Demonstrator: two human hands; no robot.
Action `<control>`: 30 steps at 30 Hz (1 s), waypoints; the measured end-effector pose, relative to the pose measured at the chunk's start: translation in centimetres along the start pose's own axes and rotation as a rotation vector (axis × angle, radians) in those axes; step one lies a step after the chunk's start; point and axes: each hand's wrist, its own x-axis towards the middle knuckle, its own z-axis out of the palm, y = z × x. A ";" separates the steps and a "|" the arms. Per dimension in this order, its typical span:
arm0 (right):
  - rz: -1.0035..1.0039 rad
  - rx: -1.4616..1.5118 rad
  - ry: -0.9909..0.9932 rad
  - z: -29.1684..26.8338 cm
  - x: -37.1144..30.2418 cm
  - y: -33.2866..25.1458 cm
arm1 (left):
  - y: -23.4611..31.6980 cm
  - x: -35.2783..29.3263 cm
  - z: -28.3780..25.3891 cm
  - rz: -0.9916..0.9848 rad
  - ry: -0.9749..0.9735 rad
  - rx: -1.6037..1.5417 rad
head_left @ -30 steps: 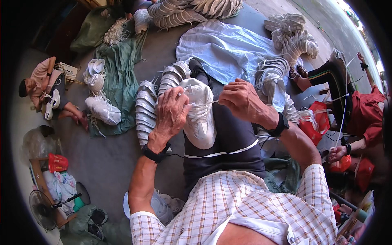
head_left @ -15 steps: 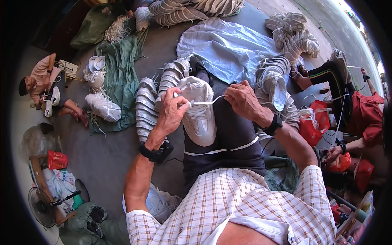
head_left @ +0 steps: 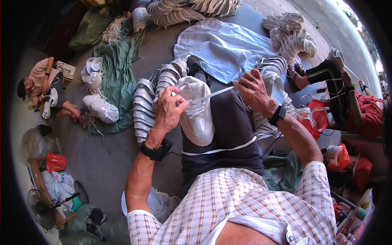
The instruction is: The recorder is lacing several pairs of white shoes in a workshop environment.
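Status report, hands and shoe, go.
Left hand gripping white shoe on lap. Right hand pulling white lace taut across it. Nothing in the way; row of shoes beside left hand.

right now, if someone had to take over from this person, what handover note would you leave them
Left hand: on the white sneaker lying on the lap, fingers at the laced part, pinching the lace near the eyelets.
Right hand: pinching the far end of the white lace, which is pulled taut across from the shoe.
Things: a row of more white sneakers lies on the floor by the left knee; another pile lies ahead on the right.
Done: several lace crossings already show on the shoe.
Left: the lace end is not yet tied; I cannot tell how many eyelets remain.
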 end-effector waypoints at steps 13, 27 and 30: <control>0.366 -0.095 -0.025 0.5 -6.5 4.1 | 0.8 -0.7 -1.2 0.079 0.122 0.087; 1.473 0.994 0.436 -1.4 -11.3 10.0 | -6.7 -5.7 2.3 -0.266 0.325 0.114; 1.519 1.384 0.666 -3.9 -12.9 12.7 | -6.5 -5.5 3.9 -0.979 -0.070 -0.869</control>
